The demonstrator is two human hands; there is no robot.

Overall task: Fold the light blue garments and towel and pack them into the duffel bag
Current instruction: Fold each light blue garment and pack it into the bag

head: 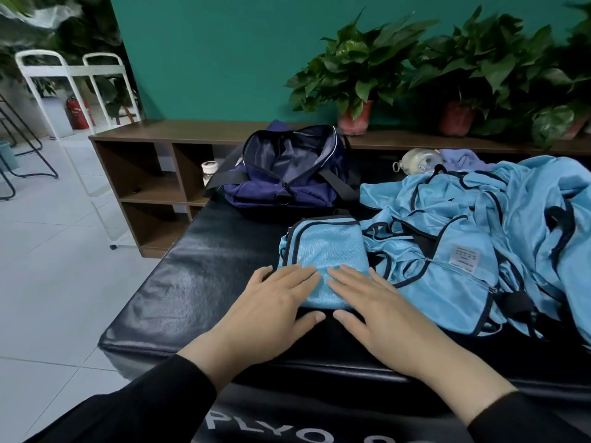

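- Folded light blue garment [323,251]: lies flat on the black padded surface [198,282], near centre, dark trim along its far and left edges.
- Duffel bag [287,174]: navy, positioned beyond the folded garment at the far edge of the padded surface. Zipper open; the grey lining is visible and no contents can be seen inside.
- Pile of light blue garments [499,225]: unfolded, heaped to the right of the folded piece and touching it; a white label faces up.
- Left hand [271,302]: fingers straight and together, palm down, pressing the near left part of the folded garment. Grips nothing.
- Right hand [374,302]: fingers straight, palm down, pressing the near right part of the same garment. Grips nothing.
- Wooden shelf unit [144,167]: stands behind the padded surface, with a white-lidded jar [209,172] in one compartment.
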